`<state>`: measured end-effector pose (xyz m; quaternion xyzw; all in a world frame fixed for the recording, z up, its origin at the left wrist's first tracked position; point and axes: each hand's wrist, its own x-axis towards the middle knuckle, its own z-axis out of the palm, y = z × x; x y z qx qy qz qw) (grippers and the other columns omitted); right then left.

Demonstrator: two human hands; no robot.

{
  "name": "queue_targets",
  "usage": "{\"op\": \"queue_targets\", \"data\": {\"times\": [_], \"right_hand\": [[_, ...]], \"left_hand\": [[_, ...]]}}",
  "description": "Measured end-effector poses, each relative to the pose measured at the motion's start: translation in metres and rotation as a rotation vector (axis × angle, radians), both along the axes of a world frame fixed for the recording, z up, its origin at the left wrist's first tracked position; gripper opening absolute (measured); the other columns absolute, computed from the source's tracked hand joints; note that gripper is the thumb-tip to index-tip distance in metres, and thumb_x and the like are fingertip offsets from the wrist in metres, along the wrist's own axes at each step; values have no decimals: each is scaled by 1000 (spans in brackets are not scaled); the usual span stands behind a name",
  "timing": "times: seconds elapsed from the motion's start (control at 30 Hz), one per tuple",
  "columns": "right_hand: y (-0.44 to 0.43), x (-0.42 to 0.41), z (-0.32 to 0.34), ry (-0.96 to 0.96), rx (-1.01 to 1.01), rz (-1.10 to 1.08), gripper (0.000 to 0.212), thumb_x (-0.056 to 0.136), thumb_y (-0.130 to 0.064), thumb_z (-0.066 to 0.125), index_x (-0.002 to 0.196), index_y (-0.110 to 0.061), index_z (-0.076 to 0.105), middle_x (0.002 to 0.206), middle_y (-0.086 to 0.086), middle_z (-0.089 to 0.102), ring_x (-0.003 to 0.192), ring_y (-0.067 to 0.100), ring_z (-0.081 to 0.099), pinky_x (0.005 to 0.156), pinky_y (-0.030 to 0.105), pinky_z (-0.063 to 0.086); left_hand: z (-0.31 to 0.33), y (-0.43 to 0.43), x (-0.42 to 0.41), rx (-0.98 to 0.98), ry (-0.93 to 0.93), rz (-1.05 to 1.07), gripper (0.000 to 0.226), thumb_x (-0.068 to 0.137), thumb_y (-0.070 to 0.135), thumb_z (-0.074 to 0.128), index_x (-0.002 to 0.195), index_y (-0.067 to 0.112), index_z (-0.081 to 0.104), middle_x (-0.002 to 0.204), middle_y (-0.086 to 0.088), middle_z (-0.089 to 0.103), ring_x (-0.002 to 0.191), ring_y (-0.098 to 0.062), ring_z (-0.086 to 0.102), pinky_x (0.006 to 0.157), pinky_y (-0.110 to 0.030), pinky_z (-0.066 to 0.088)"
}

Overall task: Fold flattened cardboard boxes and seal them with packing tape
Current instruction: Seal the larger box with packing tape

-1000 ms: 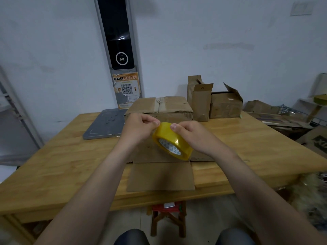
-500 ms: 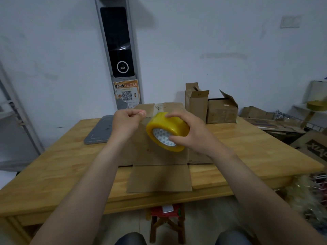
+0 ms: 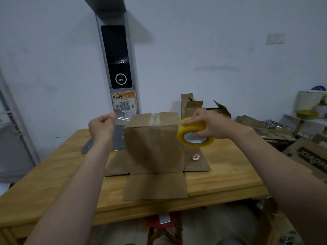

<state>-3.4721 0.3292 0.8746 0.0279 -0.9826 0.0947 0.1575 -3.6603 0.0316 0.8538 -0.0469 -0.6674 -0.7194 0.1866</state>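
A brown cardboard box [image 3: 154, 144] stands on the wooden table [image 3: 53, 174], its top flaps taped and its bottom flaps spread flat on the tabletop. My right hand [image 3: 208, 123] grips a yellow roll of packing tape [image 3: 194, 132] just right of the box top. My left hand [image 3: 101, 125] pinches the free end of the clear tape strip [image 3: 122, 119] to the left of the box. The strip stretches across in front of the box's upper part between my hands.
Open small cardboard boxes [image 3: 192, 105] stand behind the main box. A grey flat device [image 3: 116, 138] lies at the back left of the table. A small round sticker [image 3: 195, 157] lies on the right flap. Flattened cartons [image 3: 307, 156] pile up at right; a red stool [image 3: 164, 225] sits under the table.
My hands have moved apart: the left pulled the tape end to the left, the right carried the roll to the right, drawing out a strip of tape. The view tilted up slightly.
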Motion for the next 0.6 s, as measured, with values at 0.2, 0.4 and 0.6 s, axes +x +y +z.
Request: {"op": "queue_targets", "data": {"times": [0.2,0.4,0.6], "right_hand": [[38,8,2,-4,6,-33,59,93,-20,72,124,-65,49,111,-11,40,103,14,45,88,29,43],[57,-2,-7,13,56,-73,68,92,-17,73,112,-76,45,118,-6,38,109,15,44,94,33,47],[64,-29,-18,31,100,-51,62,92,-18,75,119,-69,52,113,-8,37,104,11,42,84,25,38]], "left_hand": [[-17,2,-14,97,-17,85,26,94,20,72,117,7,75,110,-4,73,105,-16,66,88,-23,49],[-35,7,-25,101,-57,97,27,97,21,70,120,7,74,108,-1,71,103,-14,62,90,-25,46],[-47,10,-46,104,-88,104,23,96,26,70,115,13,74,104,3,67,103,-14,60,88,-25,42]]}}
